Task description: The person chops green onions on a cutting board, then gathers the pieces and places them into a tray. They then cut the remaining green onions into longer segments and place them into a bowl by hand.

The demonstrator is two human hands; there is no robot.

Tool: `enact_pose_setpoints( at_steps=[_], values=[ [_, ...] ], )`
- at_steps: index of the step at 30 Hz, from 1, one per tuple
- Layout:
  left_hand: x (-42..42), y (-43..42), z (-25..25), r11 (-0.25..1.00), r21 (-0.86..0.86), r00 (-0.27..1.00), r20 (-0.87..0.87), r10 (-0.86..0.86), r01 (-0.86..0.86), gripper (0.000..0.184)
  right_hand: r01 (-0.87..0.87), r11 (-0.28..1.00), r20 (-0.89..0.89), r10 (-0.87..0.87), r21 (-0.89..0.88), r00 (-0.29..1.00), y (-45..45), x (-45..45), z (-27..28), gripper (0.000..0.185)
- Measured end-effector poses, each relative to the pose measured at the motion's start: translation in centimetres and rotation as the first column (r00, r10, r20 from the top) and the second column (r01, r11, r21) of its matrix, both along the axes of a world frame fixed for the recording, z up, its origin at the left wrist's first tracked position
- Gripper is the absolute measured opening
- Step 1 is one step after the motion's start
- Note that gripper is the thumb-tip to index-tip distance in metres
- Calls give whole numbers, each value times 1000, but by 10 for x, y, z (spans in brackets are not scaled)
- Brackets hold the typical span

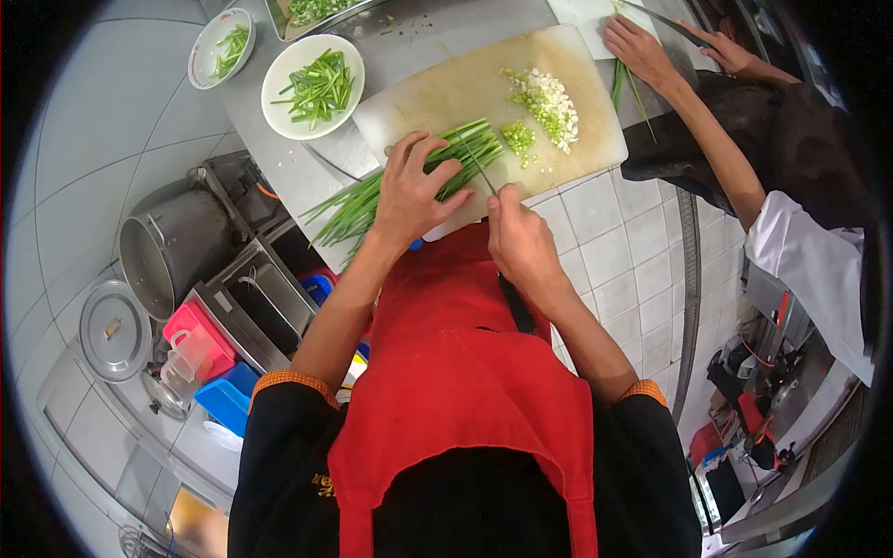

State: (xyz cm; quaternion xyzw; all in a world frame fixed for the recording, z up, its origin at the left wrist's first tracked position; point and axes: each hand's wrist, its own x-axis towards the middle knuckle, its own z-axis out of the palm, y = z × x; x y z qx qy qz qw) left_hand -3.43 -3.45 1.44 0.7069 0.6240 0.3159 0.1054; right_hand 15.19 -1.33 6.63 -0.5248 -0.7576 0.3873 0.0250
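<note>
My left hand (414, 191) presses down with bent fingers on a bundle of long green scallions (358, 206), holding it on the cutting board (409, 107). The bundle's leafy ends hang past the board's near left edge. My right hand (523, 237) is closed round the handle of a knife (478, 166). Its blade lies across the bundle, just right of my left fingers. Right of the blade sits a small pile of chopped green scallion (518, 138). Beyond it is a larger pile of chopped pale scallion (549, 107).
A white bowl (272, 93) and a smaller bowl (197, 70) hold cut green pieces. A metal tray (279, 23) of chopped greens stands at the back. At right, a co-worker's hand (642, 46) holds greens beside another knife (665, 20). A large pot (149, 265) is below left.
</note>
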Motion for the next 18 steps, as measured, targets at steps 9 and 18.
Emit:
enact_pose_setpoints(
  at_steps=[9,18],
  values=[
    [-1,-4,-9,999,33,996,87,14,-17,31,-27,999,32,28,-43,999,-4,-6,-6,22],
    [-1,-7,-11,999,50,997,82,5,-9,31,-30,996,25,28,81,999,-16,-3,-27,18]
  ],
)
